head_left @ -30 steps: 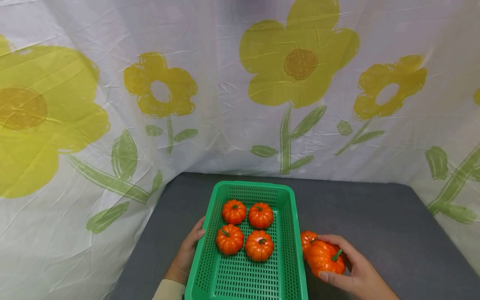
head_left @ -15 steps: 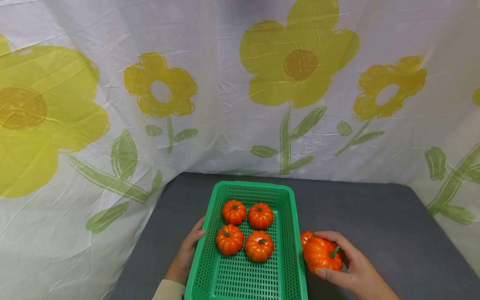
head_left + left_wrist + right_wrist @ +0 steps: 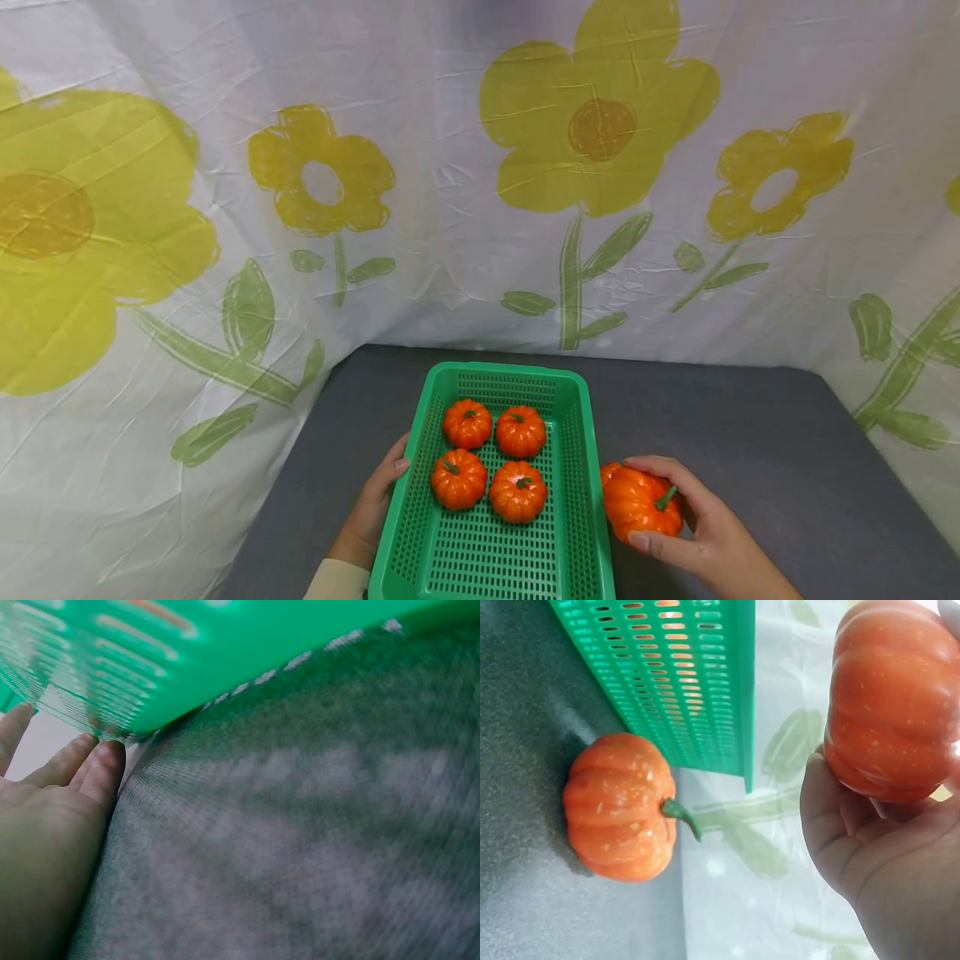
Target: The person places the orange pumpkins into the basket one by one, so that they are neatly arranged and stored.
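Note:
A small orange pumpkin (image 3: 641, 502) with a green stem is held in my right hand (image 3: 705, 525), thumb on the near side and fingers on the far side. It hangs above the table just right of the green basket (image 3: 592, 467). Behind it, largely hidden in the head view, another pumpkin (image 3: 621, 806) rests on the table beside the basket wall. Inside the basket sit several more pumpkins (image 3: 518, 492), grouped toward its far and middle parts. My left hand (image 3: 375, 500) touches the basket's left outer side; in the left wrist view its fingers (image 3: 103, 771) look extended against it.
The dark grey table (image 3: 735, 433) reaches back to a white curtain (image 3: 450, 250) printed with yellow flowers, which also hangs along both sides. The basket's raised rim (image 3: 510, 367) stands between the two hands.
My right hand has shifted slightly left with its pumpkin, covering more of the pumpkin behind. The left hand, the basket and the pumpkins inside stay put.

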Motion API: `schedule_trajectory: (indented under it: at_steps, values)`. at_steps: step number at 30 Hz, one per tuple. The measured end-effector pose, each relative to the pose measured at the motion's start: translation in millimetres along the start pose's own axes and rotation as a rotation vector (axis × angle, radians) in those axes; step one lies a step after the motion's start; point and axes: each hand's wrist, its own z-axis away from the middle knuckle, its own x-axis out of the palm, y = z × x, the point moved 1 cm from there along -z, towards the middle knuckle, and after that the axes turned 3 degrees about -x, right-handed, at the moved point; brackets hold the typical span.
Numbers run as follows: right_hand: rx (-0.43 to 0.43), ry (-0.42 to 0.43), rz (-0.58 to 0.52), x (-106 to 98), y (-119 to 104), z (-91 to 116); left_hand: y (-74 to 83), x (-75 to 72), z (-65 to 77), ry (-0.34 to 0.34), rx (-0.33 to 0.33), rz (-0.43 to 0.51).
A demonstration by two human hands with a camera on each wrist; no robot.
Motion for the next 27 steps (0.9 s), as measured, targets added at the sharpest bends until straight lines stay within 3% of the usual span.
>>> schedule_trajectory:
  at_steps: [6, 13, 18, 27]
  values:
    - [-0.097, -0.049, -0.040, 1.7, -3.7, -4.1, 1.0, 1.2, 1.1, -0.029, -0.005, 0.027]
    - [-0.112, -0.070, -0.056, 7.0, -6.7, -9.9, 0.1, 1.6, 0.1, -0.026, -0.003, 0.038]
    - [-0.177, -0.110, -0.084, 11.7, -10.3, -15.4, -0.1, 2.1, 0.3, -0.023, -0.009, 0.035]
    - [-0.218, -0.140, -0.048, 22.9, -15.4, -26.5, -1.9, -0.4, -0.7, -0.041, -0.008, 0.036]
